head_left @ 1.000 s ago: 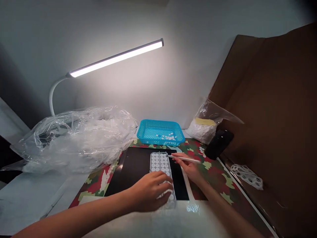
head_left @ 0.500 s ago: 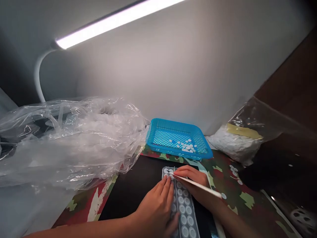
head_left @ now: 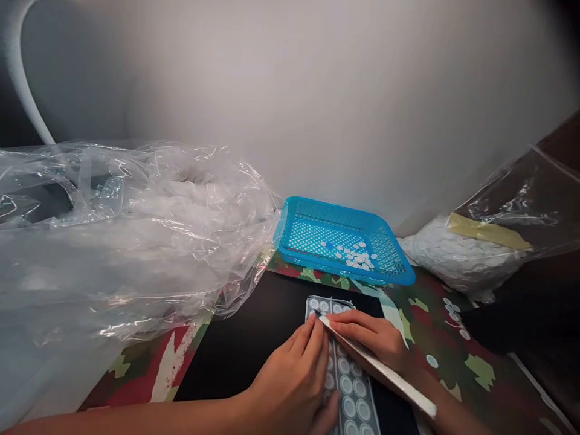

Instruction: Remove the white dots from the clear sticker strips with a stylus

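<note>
My right hand (head_left: 374, 335) is closed around a long white stick-like tool (head_left: 385, 371) with a dark narrow tip. That tip points at the far left part of a clear tray (head_left: 374, 411) holding rows of round white pieces (head_left: 347, 385). My left hand (head_left: 294, 368) rests over the tray's left side, its fingers stretched out and side by side, the thumb apart and blurred. Its fingertips are close to the tool's tip; whether they touch it I cannot tell. Both hands hide part of the tray, which lies on a black mat (head_left: 226, 350).
A blue mesh basket (head_left: 283, 252) with small white discs (head_left: 357, 260) stands behind the mat. Big clear plastic bags (head_left: 136, 241) fill the left. At right is a bag of white pieces (head_left: 471, 254). Loose discs (head_left: 432, 361) lie on the camouflage-patterned cloth (head_left: 421, 326).
The view has tilted down and shifted left, so the lamp's bright bar is out of sight. My hands stay at the tray's far end, the tool still in my right hand.
</note>
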The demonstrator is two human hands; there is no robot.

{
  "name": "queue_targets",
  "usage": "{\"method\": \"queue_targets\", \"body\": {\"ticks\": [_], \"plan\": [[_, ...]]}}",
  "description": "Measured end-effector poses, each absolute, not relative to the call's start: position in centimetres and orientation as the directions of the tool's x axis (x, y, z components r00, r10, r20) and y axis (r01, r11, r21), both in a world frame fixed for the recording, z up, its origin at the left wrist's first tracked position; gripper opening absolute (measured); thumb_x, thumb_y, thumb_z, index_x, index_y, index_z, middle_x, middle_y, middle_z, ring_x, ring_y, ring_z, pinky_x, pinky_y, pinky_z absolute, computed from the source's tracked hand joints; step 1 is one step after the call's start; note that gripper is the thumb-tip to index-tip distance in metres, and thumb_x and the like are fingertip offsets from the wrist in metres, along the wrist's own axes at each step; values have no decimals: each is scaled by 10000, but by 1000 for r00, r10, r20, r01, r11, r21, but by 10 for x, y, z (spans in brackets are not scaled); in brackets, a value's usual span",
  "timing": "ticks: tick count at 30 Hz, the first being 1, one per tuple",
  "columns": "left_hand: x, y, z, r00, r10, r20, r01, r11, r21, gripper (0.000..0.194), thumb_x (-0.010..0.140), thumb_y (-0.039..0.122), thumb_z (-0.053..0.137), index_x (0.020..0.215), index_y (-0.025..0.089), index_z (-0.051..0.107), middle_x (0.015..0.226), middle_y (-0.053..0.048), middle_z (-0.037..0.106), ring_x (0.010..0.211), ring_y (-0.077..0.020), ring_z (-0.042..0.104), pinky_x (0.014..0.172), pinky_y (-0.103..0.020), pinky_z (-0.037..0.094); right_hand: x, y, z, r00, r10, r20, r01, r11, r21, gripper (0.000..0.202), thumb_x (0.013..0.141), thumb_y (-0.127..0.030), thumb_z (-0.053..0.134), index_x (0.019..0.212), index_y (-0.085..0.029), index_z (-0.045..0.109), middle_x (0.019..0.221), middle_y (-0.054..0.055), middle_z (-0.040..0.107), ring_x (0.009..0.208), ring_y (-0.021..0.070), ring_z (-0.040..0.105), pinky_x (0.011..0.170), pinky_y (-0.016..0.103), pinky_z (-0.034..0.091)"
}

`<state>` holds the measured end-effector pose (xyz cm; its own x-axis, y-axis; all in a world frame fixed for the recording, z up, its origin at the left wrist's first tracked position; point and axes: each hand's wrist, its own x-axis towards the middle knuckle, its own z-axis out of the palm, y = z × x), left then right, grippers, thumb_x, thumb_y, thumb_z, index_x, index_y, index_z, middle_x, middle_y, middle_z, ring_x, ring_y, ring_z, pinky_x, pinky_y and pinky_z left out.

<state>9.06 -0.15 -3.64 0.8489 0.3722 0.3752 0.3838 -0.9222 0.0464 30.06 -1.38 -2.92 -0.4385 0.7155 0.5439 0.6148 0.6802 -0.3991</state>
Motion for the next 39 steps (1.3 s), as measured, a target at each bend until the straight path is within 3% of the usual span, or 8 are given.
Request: {"method": "queue_targets", "body": {"ticks": [4, 14, 19, 23, 30, 39], "plan": [[91, -4, -39, 819, 379, 431, 403, -914, 39, 561, 908, 417, 400, 1243, -11, 540, 1287, -220, 549, 1238, -310, 491, 1057, -322, 385, 295, -13, -29, -448, 695, 563, 653, 684, -325, 300, 864, -97, 535, 1124, -198, 645, 950, 99, 718, 816, 173, 699, 692, 231, 576], [92, -5, -40, 846, 371, 383, 388, -921, 37, 564, 916, 385, 360, 1249, -38, 528, 1308, -253, 514, 1247, -362, 466, 1048, -405, 392, 283, -4, -33, -226, 792, 568, 760, 508, -406, 217, 895, -118, 495, 1003, -211, 660, 923, 71, 683, 800, 151, 677, 721, 228, 555], [92, -3, -37, 870, 374, 321, 371, -926, 73, 583, 915, 387, 353, 1282, -46, 488, 1332, -255, 491, 1261, -368, 447, 1056, -423, 375, 287, -8, -28, -226, 828, 513, 631, 525, -571, 127, 875, -119, 536, 909, -206, 622, 900, 62, 676, 848, 171, 661, 760, 271, 545], [90, -2, -36, 864, 388, 321, 372, -921, 112, 565, 917, 391, 373, 1320, 4, 453, 1352, -204, 491, 1287, -335, 417, 1083, -414, 337, 300, -19, -24, -134, 888, 440, 565, 433, -702, 42, 869, -170, 571, 852, -206, 583, 861, 59, 666, 800, 176, 658, 680, 266, 548], [89, 0, -36, 873, 396, 284, 365, -917, 157, 610, 925, 407, 329, 1398, 22, 356, 1455, -178, 368, 1323, -347, 360, 1079, -416, 323, 310, -24, -28, -222, 863, 454, 680, 471, -562, 159, 872, -147, 578, 988, -225, 656, 923, 45, 719, 866, 177, 684, 783, 263, 555], [88, 3, -33, 873, 416, 254, 374, -906, 199, 612, 924, 419, 325, 1421, 62, 327, 1466, -158, 359, 1307, -338, 379, 1039, -443, 327, 312, -22, -33, -290, 837, 465, 615, 535, -579, 237, 868, -100, 566, 1046, -225, 661, 998, 51, 725, 927, 186, 686, 812, 289, 575]]}}
